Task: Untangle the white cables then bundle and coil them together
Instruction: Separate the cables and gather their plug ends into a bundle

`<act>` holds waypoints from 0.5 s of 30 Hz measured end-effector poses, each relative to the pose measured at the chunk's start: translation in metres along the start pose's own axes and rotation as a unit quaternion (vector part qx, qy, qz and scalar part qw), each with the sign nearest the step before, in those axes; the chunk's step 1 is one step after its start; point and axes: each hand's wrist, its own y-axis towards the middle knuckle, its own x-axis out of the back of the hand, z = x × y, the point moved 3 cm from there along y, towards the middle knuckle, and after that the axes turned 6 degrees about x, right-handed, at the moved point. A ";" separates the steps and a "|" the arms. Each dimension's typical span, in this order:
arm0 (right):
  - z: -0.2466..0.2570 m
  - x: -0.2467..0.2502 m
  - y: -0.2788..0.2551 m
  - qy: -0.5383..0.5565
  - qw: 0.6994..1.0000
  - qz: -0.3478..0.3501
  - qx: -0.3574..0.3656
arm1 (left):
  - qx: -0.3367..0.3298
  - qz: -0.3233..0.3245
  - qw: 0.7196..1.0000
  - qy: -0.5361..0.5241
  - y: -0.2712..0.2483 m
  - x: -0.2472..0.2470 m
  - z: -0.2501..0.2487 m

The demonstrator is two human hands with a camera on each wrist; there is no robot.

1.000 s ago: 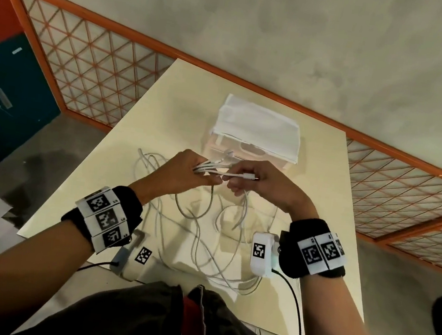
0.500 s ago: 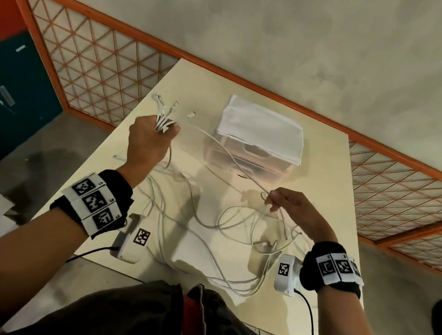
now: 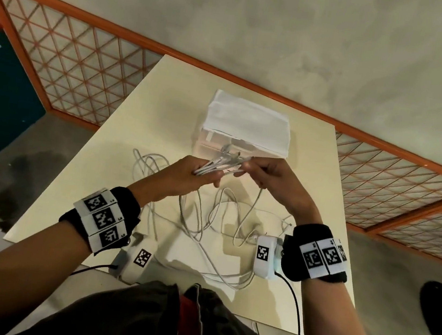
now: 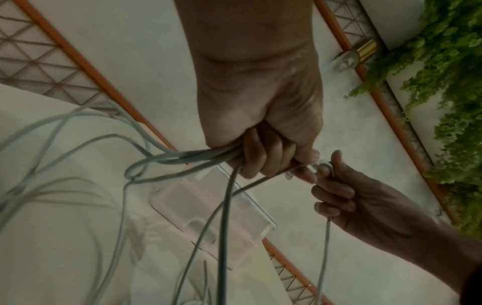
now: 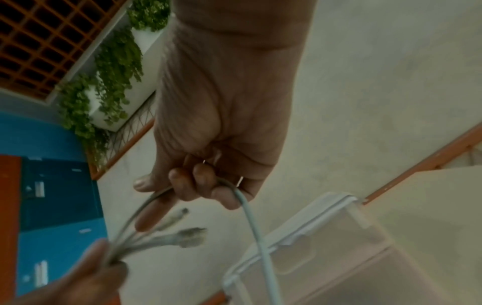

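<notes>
Pale smooth table [image 3: 120,154]: both fists grip thin round white cables [image 3: 215,166].

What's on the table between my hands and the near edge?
Loose loops of white cables sprawl across the table there, below the left hand and right hand; the head view shows it.

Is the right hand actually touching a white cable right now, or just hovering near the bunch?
Touching. The right wrist view shows the right hand with fingers curled round one white cable.

Head view looks steeply down; both wrist views look up close, sharing the hands [image 3: 235,175]
</notes>
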 end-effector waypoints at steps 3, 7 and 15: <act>-0.026 0.006 -0.016 0.003 0.999 0.006 -0.052 | -0.013 -0.035 0.998 0.048 0.005 0.005 0.003; -0.084 0.006 -0.049 -0.030 0.984 0.029 -0.173 | -0.016 -0.094 0.992 0.085 0.010 0.016 0.007; -0.154 -0.025 -0.115 -0.012 0.927 0.129 -0.352 | 0.126 0.022 0.975 0.180 0.014 0.019 0.022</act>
